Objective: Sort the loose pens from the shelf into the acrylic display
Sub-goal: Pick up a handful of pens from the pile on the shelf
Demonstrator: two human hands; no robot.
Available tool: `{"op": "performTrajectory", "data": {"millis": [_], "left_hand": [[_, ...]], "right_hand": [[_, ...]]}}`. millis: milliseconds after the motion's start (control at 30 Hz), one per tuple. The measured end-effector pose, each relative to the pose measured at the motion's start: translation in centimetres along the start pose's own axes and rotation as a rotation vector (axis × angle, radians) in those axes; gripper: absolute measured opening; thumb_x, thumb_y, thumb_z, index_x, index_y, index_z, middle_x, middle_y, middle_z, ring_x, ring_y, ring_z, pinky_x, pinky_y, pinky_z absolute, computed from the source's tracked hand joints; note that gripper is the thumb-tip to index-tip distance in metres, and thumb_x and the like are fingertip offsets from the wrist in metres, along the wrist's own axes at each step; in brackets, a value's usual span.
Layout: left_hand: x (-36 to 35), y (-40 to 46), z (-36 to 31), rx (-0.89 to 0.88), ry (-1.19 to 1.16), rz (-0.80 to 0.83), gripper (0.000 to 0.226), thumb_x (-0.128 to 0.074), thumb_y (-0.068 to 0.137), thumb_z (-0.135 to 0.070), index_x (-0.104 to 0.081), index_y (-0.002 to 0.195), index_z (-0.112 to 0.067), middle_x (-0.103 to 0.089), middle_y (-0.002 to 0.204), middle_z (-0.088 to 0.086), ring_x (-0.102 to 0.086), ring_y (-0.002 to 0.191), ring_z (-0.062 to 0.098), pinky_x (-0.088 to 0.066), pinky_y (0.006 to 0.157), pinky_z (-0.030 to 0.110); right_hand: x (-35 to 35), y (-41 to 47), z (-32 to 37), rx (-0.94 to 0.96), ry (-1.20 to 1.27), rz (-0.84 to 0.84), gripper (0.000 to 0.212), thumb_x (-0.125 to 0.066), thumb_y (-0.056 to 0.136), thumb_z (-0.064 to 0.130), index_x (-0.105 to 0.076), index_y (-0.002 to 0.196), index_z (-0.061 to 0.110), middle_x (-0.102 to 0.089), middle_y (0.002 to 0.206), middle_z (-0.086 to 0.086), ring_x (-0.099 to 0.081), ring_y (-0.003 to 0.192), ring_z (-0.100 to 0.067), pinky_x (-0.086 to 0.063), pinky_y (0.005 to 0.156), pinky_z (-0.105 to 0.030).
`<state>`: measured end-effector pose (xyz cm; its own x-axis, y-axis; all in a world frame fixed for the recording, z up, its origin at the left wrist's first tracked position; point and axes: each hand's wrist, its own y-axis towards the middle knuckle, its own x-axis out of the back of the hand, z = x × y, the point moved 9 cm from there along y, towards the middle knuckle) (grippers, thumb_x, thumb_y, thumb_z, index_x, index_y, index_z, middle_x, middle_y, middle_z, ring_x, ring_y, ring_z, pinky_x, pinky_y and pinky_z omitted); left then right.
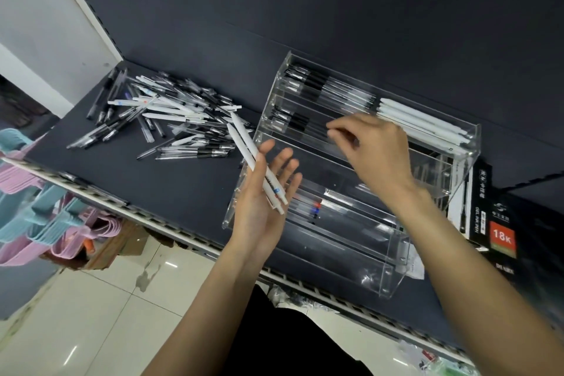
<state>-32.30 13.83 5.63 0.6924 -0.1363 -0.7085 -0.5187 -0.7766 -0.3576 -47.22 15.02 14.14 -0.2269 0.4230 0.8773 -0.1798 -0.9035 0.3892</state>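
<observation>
Head view: left hand [262, 192] palm-up, fingers loosely cradling two white pens [256, 162]; right hand's [372, 146] fingers pinched.

Left grip [262, 192]: holds two white plastic pens [254, 162] across the palm, at the left end of the clear tiered acrylic display [393, 278].
Right grip [370, 146]: over the display's middle tiers, right of the left grip.
Heap of loose clear and white pens [164, 114]: on the dark shelf [171, 189], left of and behind the left grip.
Row of white pens [424, 123]: in the display's rear tiers, just behind the right grip.
Black printed box [500, 223]: right of the display.
Pink and blue plastic hangers [33, 210]: below the shelf, far left of the left grip.
</observation>
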Motion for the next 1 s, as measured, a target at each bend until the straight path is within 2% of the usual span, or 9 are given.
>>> {"op": "performTrajectory", "data": {"millis": [67, 167, 400, 500, 567, 667, 767, 900, 1000], "left_hand": [[-1.0, -0.1, 0.3, 0.0, -0.014, 0.02, 0.024, -0.035, 0.101, -0.031, -0.058, 0.109, -0.029, -0.067, 0.101, -0.006, -0.061, 0.1, 0.012, -0.045, 0.095, 0.034], [-3.5, -0.5, 1.4, 0.008, 0.009, 0.102, 0.026, -0.036, 0.096, -0.034, -0.057, 0.11, -0.027, -0.066, 0.109, -0.004, -0.062, 0.1, 0.015, -0.048, 0.092, 0.036], [-8.1, -1.7, 5.7, 0.109, 0.176, 0.292, 0.036, -0.04, 0.089, -0.036, -0.059, 0.118, -0.026, -0.066, 0.116, -0.003, -0.061, 0.102, 0.012, -0.052, 0.084, 0.026], [-9.5, -2.0, 7.4, 0.159, 0.273, 0.363, 0.039, -0.04, 0.089, -0.037, -0.054, 0.126, -0.033, -0.061, 0.128, -0.005, -0.057, 0.117, 0.013, -0.046, 0.096, 0.031], [-9.7, -1.8, 7.9, 0.144, 0.354, 0.361, 0.038, -0.041, 0.089, -0.039, -0.053, 0.125, -0.037, -0.063, 0.126, -0.008, -0.057, 0.118, 0.009, -0.046, 0.099, 0.031], [-8.5, -0.9, 7.2, 0.102, 0.432, 0.241, 0.027, -0.042, 0.094, -0.033, -0.063, 0.111, -0.028, -0.062, 0.082, -0.006, -0.056, 0.072, 0.006, -0.047, 0.07, 0.018], [-7.0, 0.0, 6.2, 0.125, 0.391, 0.108, 0.027, -0.046, 0.091, -0.037, -0.063, 0.1, -0.019, -0.032, 0.061, -0.007, -0.026, 0.05, 0.004, -0.026, 0.045, 0.015], [-5.6, 0.9, 5.4, 0.14, 0.289, 0.019, 0.026, -0.036, 0.1, -0.037, -0.056, 0.094, -0.022, -0.03, 0.058, -0.007, -0.024, 0.048, 0.005, -0.021, 0.045, 0.019], [-5.7, 1.3, 5.1, 0.112, 0.273, 0.046, 0.026, -0.03, 0.103, -0.027, -0.052, 0.092, -0.02, -0.039, 0.06, -0.008, -0.031, 0.05, 0.005, -0.028, 0.048, 0.018]], "right_hand": [[1.2, -2.1, 1.3, -0.177, 0.324, 0.034, 0.013, -0.068, 0.085, 0.028, -0.072, 0.095, 0.019, -0.071, 0.086, 0.009, -0.065, 0.073, -0.004, -0.052, 0.066, -0.019], [-0.1, -5.7, 3.2, -0.346, 0.54, 0.174, 0.02, -0.069, 0.083, 0.03, -0.069, 0.102, 0.022, -0.071, 0.089, 0.012, -0.064, 0.079, 0.001, -0.05, 0.073, -0.012], [0.3, -10.4, -0.7, -0.633, 0.815, 0.084, 0.012, -0.068, 0.085, 0.013, -0.064, 0.093, 0.021, -0.067, 0.086, 0.009, -0.062, 0.078, -0.011, -0.052, 0.073, -0.025], [1.4, -11.6, -2.3, -0.662, 0.778, 0.093, 0.009, -0.065, 0.087, 0.016, -0.062, 0.091, 0.023, -0.066, 0.084, 0.012, -0.063, 0.08, -0.012, -0.053, 0.076, -0.037], [3.4, -11.9, -4.0, -0.669, 0.686, 0.016, 0.01, -0.067, 0.086, 0.015, -0.061, 0.087, 0.023, -0.066, 0.08, 0.012, -0.063, 0.078, -0.008, -0.052, 0.073, -0.032], [9.1, -11.1, -7.4, -0.584, 0.383, -0.176, 0.008, -0.071, 0.083, 0.014, -0.065, 0.087, 0.018, -0.065, 0.08, 0.011, -0.059, 0.07, -0.004, -0.047, 0.064, -0.019], [13.1, -9.4, -10.3, -0.469, 0.062, -0.238, 0.007, -0.07, 0.084, 0.019, -0.067, 0.089, 0.016, -0.064, 0.084, 0.005, -0.06, 0.072, -0.01, -0.05, 0.067, -0.029], [11.8, -6.2, -13.2, -0.4, -0.078, -0.066, 0.012, -0.07, 0.083, 0.024, -0.071, 0.095, 0.023, -0.061, 0.084, 0.01, -0.06, 0.074, -0.011, -0.051, 0.068, -0.033], [9.1, -5.1, -14.7, -0.437, 0.06, 0.079, 0.014, -0.072, 0.082, 0.024, -0.073, 0.095, 0.026, -0.066, 0.085, 0.01, -0.063, 0.076, -0.01, -0.054, 0.075, -0.041]]}}
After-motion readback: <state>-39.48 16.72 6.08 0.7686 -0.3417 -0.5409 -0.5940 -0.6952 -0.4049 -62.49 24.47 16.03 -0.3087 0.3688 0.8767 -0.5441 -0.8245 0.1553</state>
